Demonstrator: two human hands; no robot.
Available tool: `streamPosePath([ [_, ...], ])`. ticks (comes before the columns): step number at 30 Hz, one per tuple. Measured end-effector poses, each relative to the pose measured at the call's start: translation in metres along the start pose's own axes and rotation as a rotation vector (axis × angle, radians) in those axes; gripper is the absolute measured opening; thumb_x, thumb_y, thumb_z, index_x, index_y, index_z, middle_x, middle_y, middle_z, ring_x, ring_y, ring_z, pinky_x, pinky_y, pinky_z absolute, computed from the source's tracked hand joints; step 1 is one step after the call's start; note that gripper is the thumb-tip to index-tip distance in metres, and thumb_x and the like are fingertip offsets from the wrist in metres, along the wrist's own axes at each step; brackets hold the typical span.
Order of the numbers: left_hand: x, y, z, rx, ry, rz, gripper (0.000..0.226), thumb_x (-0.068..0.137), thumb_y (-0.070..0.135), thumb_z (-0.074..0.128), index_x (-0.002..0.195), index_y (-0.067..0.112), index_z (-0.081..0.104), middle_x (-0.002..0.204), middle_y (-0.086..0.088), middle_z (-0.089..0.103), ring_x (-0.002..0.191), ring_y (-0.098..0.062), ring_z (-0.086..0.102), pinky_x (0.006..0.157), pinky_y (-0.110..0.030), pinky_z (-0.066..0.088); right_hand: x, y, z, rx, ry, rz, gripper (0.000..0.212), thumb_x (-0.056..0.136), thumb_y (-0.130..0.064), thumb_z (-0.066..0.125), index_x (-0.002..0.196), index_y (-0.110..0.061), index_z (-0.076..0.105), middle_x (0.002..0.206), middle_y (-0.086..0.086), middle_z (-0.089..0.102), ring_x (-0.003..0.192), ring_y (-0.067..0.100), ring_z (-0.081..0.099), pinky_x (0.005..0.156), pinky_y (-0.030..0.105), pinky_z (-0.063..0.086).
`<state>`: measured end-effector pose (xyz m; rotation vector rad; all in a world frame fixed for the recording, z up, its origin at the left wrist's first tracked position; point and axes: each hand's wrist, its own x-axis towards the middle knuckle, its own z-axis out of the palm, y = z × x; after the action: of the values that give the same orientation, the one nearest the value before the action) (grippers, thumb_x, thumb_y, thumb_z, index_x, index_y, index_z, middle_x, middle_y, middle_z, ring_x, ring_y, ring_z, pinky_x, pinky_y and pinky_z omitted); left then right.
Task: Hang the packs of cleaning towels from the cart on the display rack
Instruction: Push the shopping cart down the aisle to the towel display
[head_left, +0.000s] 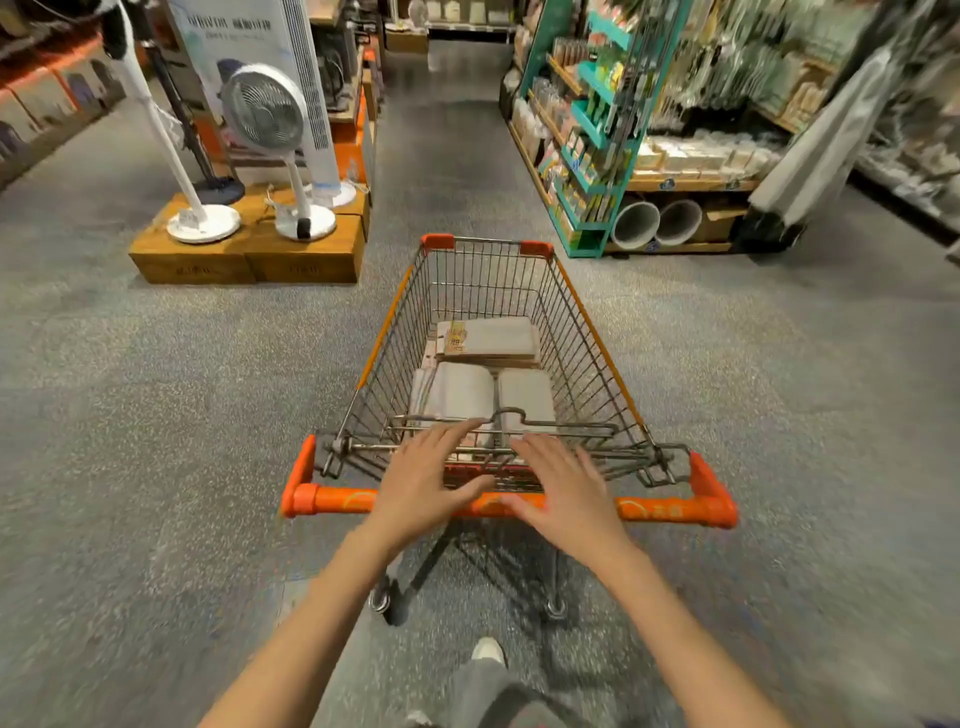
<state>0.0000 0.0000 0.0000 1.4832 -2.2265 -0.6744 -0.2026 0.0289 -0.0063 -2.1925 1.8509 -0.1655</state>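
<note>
Packs of cleaning towels (488, 340) lie flat in the bottom of the wire cart (587, 332) in our head view: one stack toward the far end, and two more grey packs (462, 389) side by side nearer the handle. We see our left hand (423, 480) and right hand (563, 483) stretched out over the orange handle bar (670, 509), fingers straight and spread, gripping nothing; whether the palms touch the bar we cannot tell. The fingertips reach over the folded wire child seat at the cart's near end.

The cart stands on a speckled grey floor (156, 415) in a shop aisle. To the left, white pedestal fans (270, 119) stand on wooden crates (244, 257). To the right, a teal display rack (597, 150) holds small goods, with wooden shelving behind it.
</note>
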Motion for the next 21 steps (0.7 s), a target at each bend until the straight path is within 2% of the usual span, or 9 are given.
streamPosePath([
  [3, -0.014, -0.01, 0.009, 0.206, 0.021, 0.06, 0.063, 0.089, 0.06, 0.052, 0.143, 0.032, 0.041, 0.14, 0.008, 0.051, 0.13, -0.014, 0.045, 0.106, -0.034, 0.031, -0.007, 0.002, 0.011, -0.112, -0.007, -0.002, 0.075, 0.082, -0.075, 0.029, 0.146, -0.038, 0.019, 0.155, -0.013, 0.02, 0.142, 0.008, 0.016, 0.117, 0.04, 0.005],
  [6, -0.023, -0.018, 0.016, 0.322, 0.05, 0.141, 0.055, 0.089, 0.063, 0.049, 0.134, 0.033, 0.052, 0.126, 0.01, 0.061, 0.117, -0.013, 0.055, 0.096, -0.033, 0.037, -0.012, 0.005, 0.017, -0.177, 0.047, 0.019, 0.081, 0.076, -0.082, 0.022, 0.142, -0.035, 0.031, 0.147, -0.011, 0.038, 0.136, 0.01, 0.032, 0.115, 0.038, 0.012],
  [10, -0.02, -0.022, 0.017, 0.381, 0.212, 0.208, 0.042, 0.084, 0.062, 0.057, 0.108, 0.03, 0.071, 0.093, 0.008, 0.071, 0.083, -0.016, 0.067, 0.067, -0.029, 0.047, -0.012, 0.007, 0.019, -0.23, 0.146, 0.145, 0.095, 0.066, -0.09, 0.017, 0.134, -0.03, 0.044, 0.13, -0.007, 0.055, 0.122, 0.017, 0.047, 0.11, 0.043, 0.019],
  [12, -0.019, -0.024, 0.022, 0.391, 0.281, 0.239, 0.045, 0.085, 0.064, 0.05, 0.097, 0.028, 0.074, 0.077, 0.008, 0.071, 0.069, -0.016, 0.065, 0.059, -0.029, 0.046, -0.009, 0.006, 0.021, -0.241, 0.151, 0.14, 0.095, 0.064, -0.091, 0.013, 0.13, -0.033, 0.048, 0.126, -0.008, 0.058, 0.117, 0.017, 0.05, 0.106, 0.044, 0.018],
  [16, -0.013, -0.029, 0.024, 0.381, 0.345, 0.237, 0.051, 0.085, 0.063, 0.042, 0.092, 0.026, 0.076, 0.07, 0.007, 0.07, 0.064, -0.017, 0.065, 0.058, -0.029, 0.045, 0.002, 0.007, 0.018, -0.227, 0.121, 0.122, 0.093, 0.06, -0.092, 0.011, 0.119, -0.036, 0.056, 0.119, -0.011, 0.06, 0.112, 0.016, 0.051, 0.096, 0.04, 0.023],
  [21, 0.009, -0.034, 0.015, 0.399, 0.303, 0.198, 0.054, 0.086, 0.065, 0.039, 0.095, 0.027, 0.075, 0.074, 0.007, 0.071, 0.067, -0.017, 0.065, 0.062, -0.028, 0.04, 0.032, 0.011, 0.011, -0.214, 0.067, 0.108, 0.093, 0.057, -0.093, 0.008, 0.109, -0.035, 0.059, 0.111, -0.012, 0.059, 0.104, 0.013, 0.052, 0.087, 0.036, 0.032],
])
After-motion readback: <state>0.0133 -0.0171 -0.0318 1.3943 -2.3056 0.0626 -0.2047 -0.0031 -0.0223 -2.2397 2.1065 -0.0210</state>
